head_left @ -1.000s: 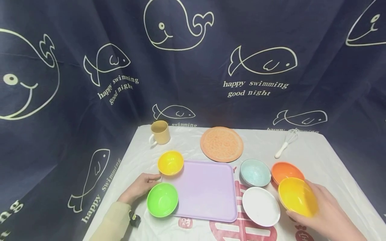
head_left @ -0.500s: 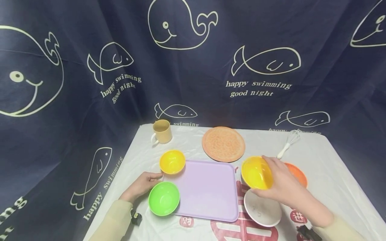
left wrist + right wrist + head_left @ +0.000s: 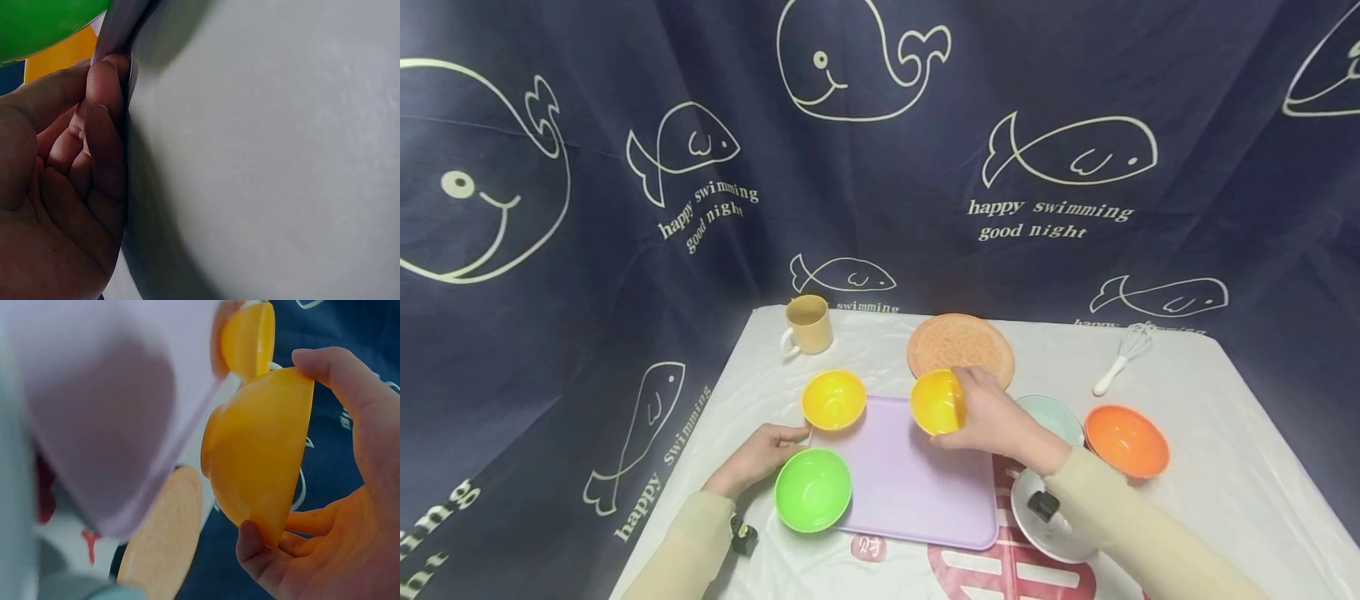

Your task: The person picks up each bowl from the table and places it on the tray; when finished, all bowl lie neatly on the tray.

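Observation:
My right hand (image 3: 992, 417) grips a yellow bowl (image 3: 934, 402) by its rim, above the far part of the purple tray (image 3: 917, 492). In the right wrist view the held bowl (image 3: 262, 450) shows its outer side and foot, with thumb and fingers at opposite sides of the rim. My left hand (image 3: 758, 458) pinches the tray's left edge; in the left wrist view its curled fingers (image 3: 103, 87) meet the edge. A second yellow bowl (image 3: 834, 401) sits at the tray's far left corner. Close by the left hand, a green bowl (image 3: 813, 490) overlaps the near left corner.
Right of the tray are a light blue bowl (image 3: 1051, 417), an orange bowl (image 3: 1127, 442) and a white bowl (image 3: 1033, 517), partly behind my right sleeve. Farther back stand a tan mug (image 3: 810, 325), a round orange-brown mat (image 3: 958, 346) and a whisk (image 3: 1122, 358).
My right hand has carried the yellow bowl leftward, from beside the orange bowl, past the light blue bowl, to above the tray. The left hand stays at the tray's edge.

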`<state>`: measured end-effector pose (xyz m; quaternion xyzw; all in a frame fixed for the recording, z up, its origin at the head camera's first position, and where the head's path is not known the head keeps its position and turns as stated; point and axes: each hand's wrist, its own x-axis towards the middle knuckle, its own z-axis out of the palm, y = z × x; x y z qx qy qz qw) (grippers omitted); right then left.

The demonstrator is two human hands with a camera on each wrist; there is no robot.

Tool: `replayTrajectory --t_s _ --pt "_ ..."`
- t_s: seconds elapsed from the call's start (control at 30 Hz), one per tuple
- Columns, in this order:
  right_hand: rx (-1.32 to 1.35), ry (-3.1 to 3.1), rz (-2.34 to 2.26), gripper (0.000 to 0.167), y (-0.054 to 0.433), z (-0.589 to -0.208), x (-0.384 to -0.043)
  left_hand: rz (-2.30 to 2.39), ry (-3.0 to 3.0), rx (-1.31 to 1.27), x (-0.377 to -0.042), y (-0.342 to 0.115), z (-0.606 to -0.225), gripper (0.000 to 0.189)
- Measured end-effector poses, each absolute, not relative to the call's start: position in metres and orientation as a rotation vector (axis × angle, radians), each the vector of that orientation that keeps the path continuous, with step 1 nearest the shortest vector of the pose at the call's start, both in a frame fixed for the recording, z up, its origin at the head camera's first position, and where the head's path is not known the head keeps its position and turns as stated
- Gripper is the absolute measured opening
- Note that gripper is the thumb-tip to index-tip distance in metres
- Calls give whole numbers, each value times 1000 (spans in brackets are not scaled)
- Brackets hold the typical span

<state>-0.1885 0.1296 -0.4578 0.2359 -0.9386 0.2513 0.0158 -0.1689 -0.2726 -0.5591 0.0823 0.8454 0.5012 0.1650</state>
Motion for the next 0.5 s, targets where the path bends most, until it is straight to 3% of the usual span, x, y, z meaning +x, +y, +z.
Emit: replayTrajectory --t_s 0.5 --pt "740 -3077 757 116 72 -490 -218 1364 2446 160 -170 -271 -558 44"
